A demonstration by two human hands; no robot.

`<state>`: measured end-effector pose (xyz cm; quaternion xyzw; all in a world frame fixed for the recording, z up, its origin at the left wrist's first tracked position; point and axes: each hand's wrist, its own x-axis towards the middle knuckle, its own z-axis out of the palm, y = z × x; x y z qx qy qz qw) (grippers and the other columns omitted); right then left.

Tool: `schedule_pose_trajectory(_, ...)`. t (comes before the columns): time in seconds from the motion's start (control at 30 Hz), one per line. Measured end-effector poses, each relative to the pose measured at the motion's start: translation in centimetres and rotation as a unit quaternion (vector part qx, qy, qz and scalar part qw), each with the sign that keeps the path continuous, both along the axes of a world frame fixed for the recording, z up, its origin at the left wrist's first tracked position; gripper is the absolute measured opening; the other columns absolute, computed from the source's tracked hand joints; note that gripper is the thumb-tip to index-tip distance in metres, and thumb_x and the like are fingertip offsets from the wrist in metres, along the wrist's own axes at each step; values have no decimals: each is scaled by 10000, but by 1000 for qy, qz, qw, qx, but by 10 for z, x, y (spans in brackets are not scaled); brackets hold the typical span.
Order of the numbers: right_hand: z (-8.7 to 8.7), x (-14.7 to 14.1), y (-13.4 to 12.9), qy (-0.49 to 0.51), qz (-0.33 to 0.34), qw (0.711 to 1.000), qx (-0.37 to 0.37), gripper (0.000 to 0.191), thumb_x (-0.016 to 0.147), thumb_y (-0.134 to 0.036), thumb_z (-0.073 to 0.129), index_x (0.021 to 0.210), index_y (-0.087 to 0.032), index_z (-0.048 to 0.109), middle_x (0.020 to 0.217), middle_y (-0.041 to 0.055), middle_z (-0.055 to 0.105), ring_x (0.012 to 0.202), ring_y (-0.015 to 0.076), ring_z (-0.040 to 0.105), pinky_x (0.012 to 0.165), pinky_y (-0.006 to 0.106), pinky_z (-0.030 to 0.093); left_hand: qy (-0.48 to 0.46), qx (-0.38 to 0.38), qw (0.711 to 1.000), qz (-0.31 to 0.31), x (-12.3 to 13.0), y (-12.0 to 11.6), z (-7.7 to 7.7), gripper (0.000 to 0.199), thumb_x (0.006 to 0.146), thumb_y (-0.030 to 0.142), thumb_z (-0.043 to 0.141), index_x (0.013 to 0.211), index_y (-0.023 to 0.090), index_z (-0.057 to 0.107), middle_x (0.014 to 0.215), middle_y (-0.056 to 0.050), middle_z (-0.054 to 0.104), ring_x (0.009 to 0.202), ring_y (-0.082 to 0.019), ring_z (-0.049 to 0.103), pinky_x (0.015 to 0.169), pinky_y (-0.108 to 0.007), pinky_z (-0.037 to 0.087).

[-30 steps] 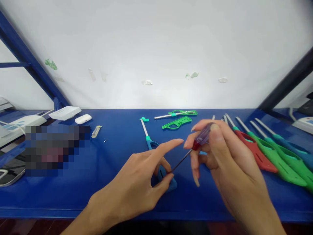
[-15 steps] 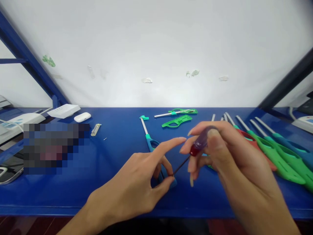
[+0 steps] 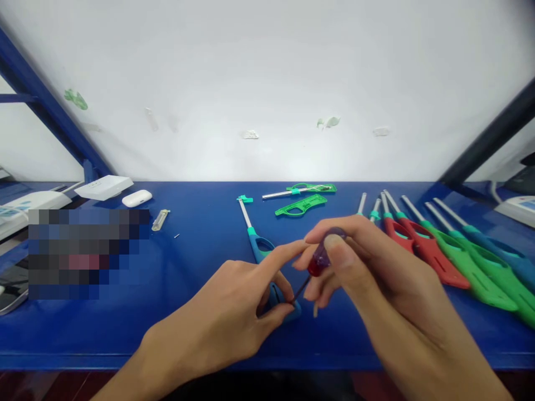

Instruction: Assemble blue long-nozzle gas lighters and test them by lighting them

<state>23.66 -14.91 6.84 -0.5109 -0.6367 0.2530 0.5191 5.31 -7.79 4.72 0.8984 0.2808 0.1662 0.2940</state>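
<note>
A blue long-nosed lighter point(image 3: 256, 245) lies on the blue table, its metal tube pointing away from me and a teal piece point(image 3: 246, 199) at the tube's tip. My left hand point(image 3: 234, 306) rests over the lighter's handle, thumb and fingers closed around its near end. In my right hand point(image 3: 376, 278) is a screwdriver point(image 3: 320, 262) with a dark red and purple handle. Its thin shaft slants down to the lighter's near end, beside my left thumb and fingertips. My fingers hide the shaft's tip, so its exact contact is not visible.
At the back lie an opened green lighter half with a metal tube point(image 3: 284, 194) and a green shell half point(image 3: 301, 205). Several red, green and blue lighters point(image 3: 443, 256) line the right. Leftward are a clear small part point(image 3: 160, 220), a tiny pin point(image 3: 176, 236) and a white case point(image 3: 137, 198).
My right hand has moved left and slightly down with the screwdriver, bringing its handle closer to my left hand. The left hand keeps its hold on the lighter.
</note>
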Motion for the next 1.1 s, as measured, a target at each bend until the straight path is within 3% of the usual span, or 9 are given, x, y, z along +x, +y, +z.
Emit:
schedule_pose_trajectory(0.13, 1, 1, -1, -13, 6, 1000, -9, 159, 1076, -388, 464, 1103, -317, 604, 832, -64, 678, 722, 58, 684, 660, 118, 536, 1, 1, 1000, -4, -1, 2, 0, 745, 940, 141, 669, 1467, 507, 292, 707, 162, 577, 565, -87, 523, 652, -166, 417)
schedule_pose_trajectory(0.3, 1, 3, -4, -28, 24, 999, -20, 141, 1066, -372, 488, 1102, -312, 609, 875, -52, 699, 756, 75, 689, 680, 142, 541, 4, -4, 1000, -19, -5, 4, 2, 612, 967, 140, 633, 1420, 466, 379, 934, 157, 703, 679, -86, 596, 661, -193, 427)
schedule_pose_trajectory(0.43, 3, 3, -5, -49, 14, 998, -26, 123, 1040, -391, 531, 1001, -316, 620, 829, -58, 694, 723, 93, 672, 613, 159, 527, 24, 54, 998, -16, -6, 5, 3, 308, 998, 153, 526, 1235, 346, 559, 1077, 80, 691, 963, -144, 637, 882, -285, 463)
schedule_pose_trajectory(0.53, 2, 3, -3, -68, -11, 997, -22, 106, 1007, -422, 580, 989, -326, 623, 891, -47, 709, 749, 115, 689, 460, 167, 472, 35, 71, 996, -29, -4, 6, 3, 285, 1000, 146, 498, 1202, 314, 609, 1208, 45, 669, 1127, -179, 601, 1025, -356, 429)
schedule_pose_trajectory(0.73, 0, 1, -1, -118, -56, 991, 33, 132, 953, -395, 671, 896, -292, 610, 833, -38, 677, 679, 111, 655, 531, 203, 522, 24, 18, 999, -25, -4, 1, 5, 201, 995, 198, 538, 1135, 290, 649, 1154, 23, 648, 1089, -168, 603, 990, -321, 467)
schedule_pose_trajectory(0.87, 1, -5, -2, -129, -78, 987, 56, 194, 910, -401, 735, 853, -286, 589, 723, -68, 632, 553, 82, 594, 490, 208, 493, 7, -43, 999, -19, -3, -1, 7, 150, 1025, 300, 544, 953, 219, 649, 956, 18, 660, 887, -144, 616, 857, -272, 497)
schedule_pose_trajectory(0.97, 2, -7, -3, -119, -70, 988, 65, 174, 921, -432, 723, 1061, -352, 656, 706, -74, 642, 527, 89, 604, 481, 209, 504, -5, -56, 998, -30, -1, 2, 6, 253, 1051, 283, 514, 847, 199, 637, 833, 34, 664, 773, -123, 607, 738, -236, 479)
schedule_pose_trajectory(1.03, 3, -6, -4, -100, -48, 992, 53, 288, 973, -438, 646, 1261, -444, 635, 662, -79, 632, 473, 97, 582, 445, 213, 502, -11, -53, 998, -41, 0, 3, 5, 202, 1044, 230, 533, 901, 210, 673, 903, 40, 706, 840, -123, 645, 792, -226, 482)
schedule_pose_trajectory(1.1, 3, -5, -5, -81, -45, 994, 53, 295, 1016, -389, 577, 1278, -507, 641, 576, -85, 577, 403, 96, 518, 406, 217, 477, -11, -44, 997, -56, 1, 4, 3, 186, 1044, 196, 533, 976, 223, 704, 1008, 32, 733, 946, -138, 671, 883, -234, 482)
